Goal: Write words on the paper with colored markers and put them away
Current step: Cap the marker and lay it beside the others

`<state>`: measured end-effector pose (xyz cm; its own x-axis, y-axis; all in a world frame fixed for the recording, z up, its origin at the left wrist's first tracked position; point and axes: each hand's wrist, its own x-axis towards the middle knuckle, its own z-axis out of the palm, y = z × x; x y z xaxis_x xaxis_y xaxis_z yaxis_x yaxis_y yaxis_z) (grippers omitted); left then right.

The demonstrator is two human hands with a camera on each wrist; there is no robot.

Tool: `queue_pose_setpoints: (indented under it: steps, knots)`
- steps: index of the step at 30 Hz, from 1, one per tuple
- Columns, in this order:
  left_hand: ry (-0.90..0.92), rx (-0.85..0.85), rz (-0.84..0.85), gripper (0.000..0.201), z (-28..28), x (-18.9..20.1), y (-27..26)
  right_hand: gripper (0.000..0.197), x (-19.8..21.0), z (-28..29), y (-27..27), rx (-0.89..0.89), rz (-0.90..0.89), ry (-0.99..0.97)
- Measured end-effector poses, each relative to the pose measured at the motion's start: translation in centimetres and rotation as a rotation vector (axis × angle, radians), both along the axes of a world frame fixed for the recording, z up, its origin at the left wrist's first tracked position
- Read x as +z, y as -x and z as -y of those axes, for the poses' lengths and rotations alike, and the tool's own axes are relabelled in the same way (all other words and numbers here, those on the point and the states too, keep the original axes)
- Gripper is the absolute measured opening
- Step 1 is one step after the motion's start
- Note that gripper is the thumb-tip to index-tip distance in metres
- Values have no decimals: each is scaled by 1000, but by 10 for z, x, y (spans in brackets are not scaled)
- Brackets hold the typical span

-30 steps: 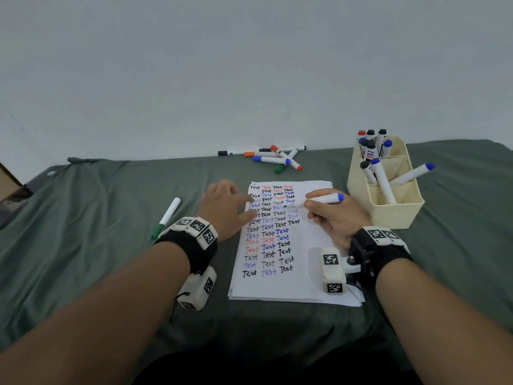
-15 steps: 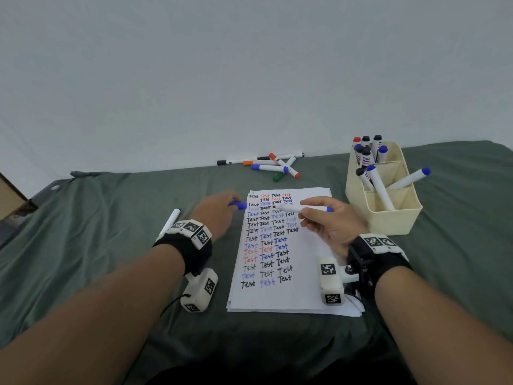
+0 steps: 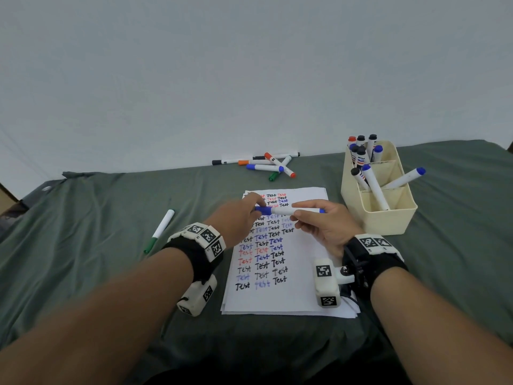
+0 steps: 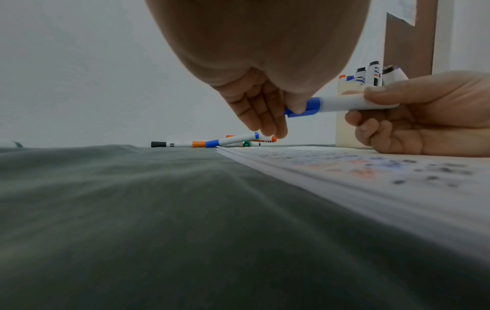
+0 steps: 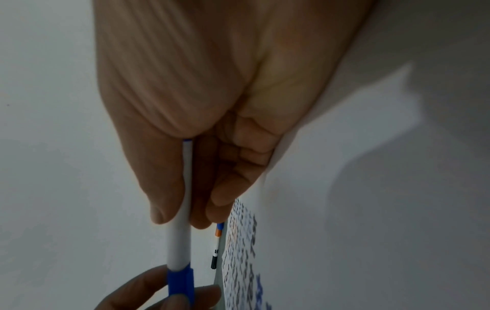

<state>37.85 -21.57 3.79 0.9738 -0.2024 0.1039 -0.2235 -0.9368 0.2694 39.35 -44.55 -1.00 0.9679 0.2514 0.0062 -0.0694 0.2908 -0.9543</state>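
Head view: held marker level over paper, barrel gripped in right hand, blue cap pinched by left hand. Left wrist view: cap seated on barrel, apparently capping. Right wrist view: barrel clamped between thumb and fingers. Next, probably: press cap home, drop into bin.

Blue-capped white marker; grey-green cloth.

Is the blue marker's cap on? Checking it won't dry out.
Yes, the blue cap sits on the marker, pinched by the left hand.
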Motion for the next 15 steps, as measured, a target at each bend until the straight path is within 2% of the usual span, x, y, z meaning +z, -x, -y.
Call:
queue_pose_setpoints:
  steps: [4, 7, 15]
  knots:
    - [-29, -23, -3, 19, 4, 0, -1, 17, 0, -1, -1, 28, 19, 51]
    - [-106, -44, -7, 17, 4, -2, -3, 19, 2, 0, -1, 54, 57, 169]
    - [-172, -75, 90, 7, -3, -9, -2, 21, 5, -2, -1, 55, 137, 311]
